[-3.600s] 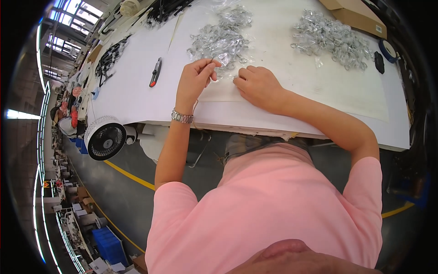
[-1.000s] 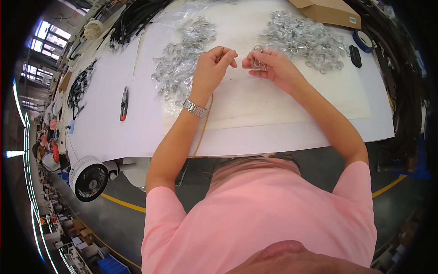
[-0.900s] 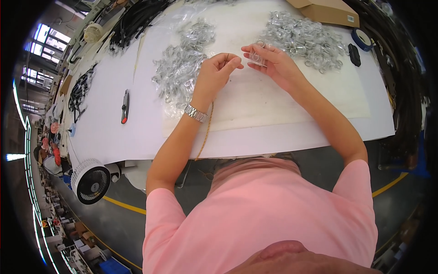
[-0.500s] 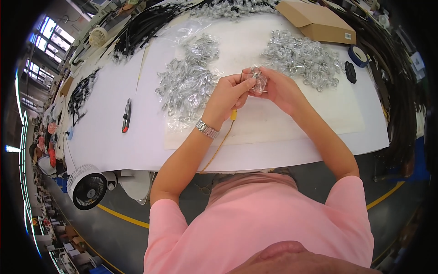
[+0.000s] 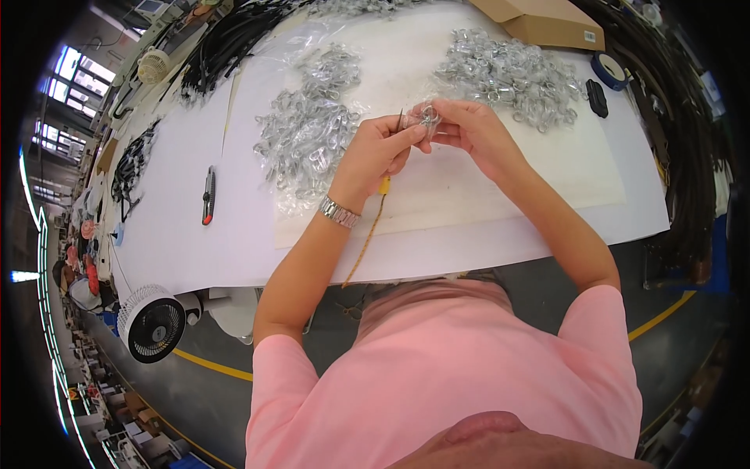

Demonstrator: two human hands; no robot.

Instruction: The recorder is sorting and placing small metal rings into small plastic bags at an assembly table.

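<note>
My left hand (image 5: 375, 153) and my right hand (image 5: 471, 130) meet above the white table (image 5: 195, 258), both pinching a small clear plastic bag with a metal part (image 5: 426, 117) between them. A thin tool with a yellow handle and a cord (image 5: 373, 222) hangs from my left hand, down past the wrist with the metal watch (image 5: 338, 212). A heap of small bagged metal parts (image 5: 308, 134) lies left of my hands. A second heap (image 5: 512, 76) lies beyond my right hand.
A red-and-black utility knife (image 5: 208, 195) lies on the table at left. A cardboard box (image 5: 547, 23) sits at the far edge, with a blue tape roll (image 5: 610, 71) and a small black object (image 5: 598, 98) on the right. Black cable bundles (image 5: 226, 43) line the back. A white fan (image 5: 152, 328) stands on the floor.
My hands rose from the paper sheet and drew together, now holding one small bag between them. The view shifted so the table sits lower in the picture.
</note>
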